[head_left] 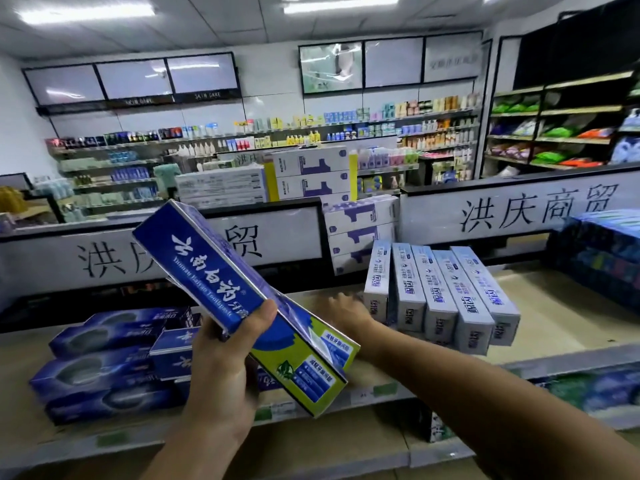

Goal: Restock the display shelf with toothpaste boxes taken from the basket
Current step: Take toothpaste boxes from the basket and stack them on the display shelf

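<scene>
- The left hand (221, 368) grips a blue box (214, 271) in the air, near the front of the shelf (561, 317). The thumb lies across the lettered face and the fingers curl behind.
- The box's long axis slants, with its far end up and left and its yellow-green end down and right.
- It is a long, rectangular cardboard pack in glossy film, with sharp edges and white lettering.
- The right hand (346, 310) reaches onto the pale wooden shelf, just beside the white boxes (440, 296). Its fingers look stretched out and hold nothing, though blurred.
- The white boxes lean in a row, long axes running near to far.
- A blue stack (104, 368) lies flat at left.
</scene>
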The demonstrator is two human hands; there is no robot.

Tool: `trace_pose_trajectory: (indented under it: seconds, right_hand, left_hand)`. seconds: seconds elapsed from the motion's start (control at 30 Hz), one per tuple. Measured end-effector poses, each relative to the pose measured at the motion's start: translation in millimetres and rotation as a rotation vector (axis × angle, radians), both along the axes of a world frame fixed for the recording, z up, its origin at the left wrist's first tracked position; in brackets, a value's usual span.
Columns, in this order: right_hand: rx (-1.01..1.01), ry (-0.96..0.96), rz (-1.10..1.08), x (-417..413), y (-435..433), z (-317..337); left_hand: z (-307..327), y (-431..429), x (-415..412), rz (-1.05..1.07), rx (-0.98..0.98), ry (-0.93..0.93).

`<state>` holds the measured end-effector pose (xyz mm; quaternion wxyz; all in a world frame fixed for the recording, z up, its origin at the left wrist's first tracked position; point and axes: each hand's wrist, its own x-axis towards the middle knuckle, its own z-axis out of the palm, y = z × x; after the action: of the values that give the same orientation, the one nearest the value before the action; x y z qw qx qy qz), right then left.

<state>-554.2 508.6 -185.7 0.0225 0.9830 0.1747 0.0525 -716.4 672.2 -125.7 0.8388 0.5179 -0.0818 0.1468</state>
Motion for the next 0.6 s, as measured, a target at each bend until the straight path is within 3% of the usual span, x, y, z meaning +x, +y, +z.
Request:
trace_pose_trajectory:
  seconds: [0.17,0.37,0.6]
  right_hand:
    - [-0.224,-0.041,-0.050,2,-17,-14]
    - [-0.124,-0.064,-0.053,-6,-47,-17]
    - [-0.141,-0.107,-0.035,-20,-108,-10]
  left_hand:
    - [-5,-9,7,-0.053,0.010,0.004]
    - [-13,-22,11,-0.112,-0.005,0.046]
    - [-20,-41,15,-0.145,0.027,0.085]
